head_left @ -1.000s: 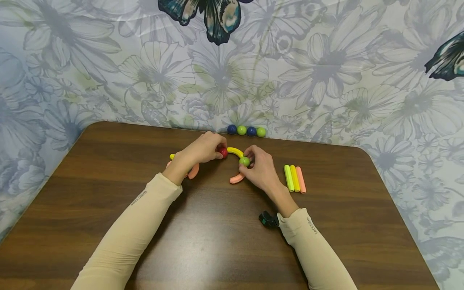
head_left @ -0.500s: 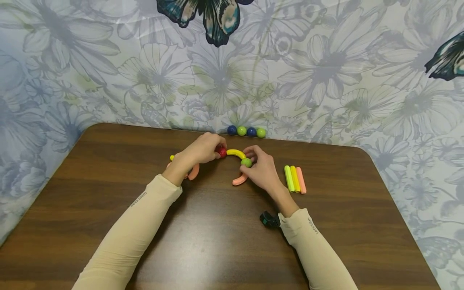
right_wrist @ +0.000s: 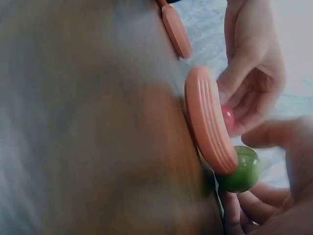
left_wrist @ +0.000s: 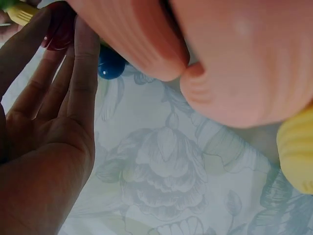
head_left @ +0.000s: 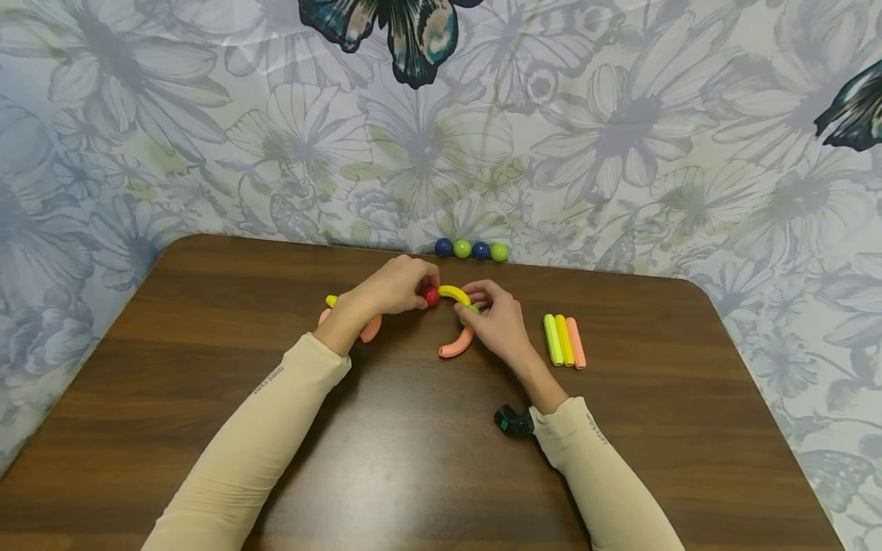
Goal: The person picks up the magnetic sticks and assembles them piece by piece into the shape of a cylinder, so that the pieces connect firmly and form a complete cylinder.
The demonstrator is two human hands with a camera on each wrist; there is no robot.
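In the head view my left hand (head_left: 393, 287) pinches a red ball (head_left: 431, 296) between thumb and fingers. A yellow curved rod (head_left: 455, 293) runs from that ball to a green ball (right_wrist: 244, 171), which my right hand (head_left: 499, 317) grips. From the green ball a salmon curved rod (head_left: 456, 347) bends back toward the near side; the right wrist view shows its grooved surface meeting the ball. Under my left wrist lie more salmon curved rods (head_left: 371, 329) and a yellow piece (head_left: 331, 301), partly hidden by the arm.
Blue balls (head_left: 444, 247) and green balls (head_left: 499, 252) alternate in a row at the table's back edge, by the patterned wall. To the right, light green (head_left: 553, 340), yellow (head_left: 565, 341) and salmon (head_left: 576, 343) straight rods lie side by side on the brown table (head_left: 386, 459).
The joined pieces have shifted slightly under both hands. The right thumb and fingers now cover more of the green ball, and more of the salmon curved rod shows.
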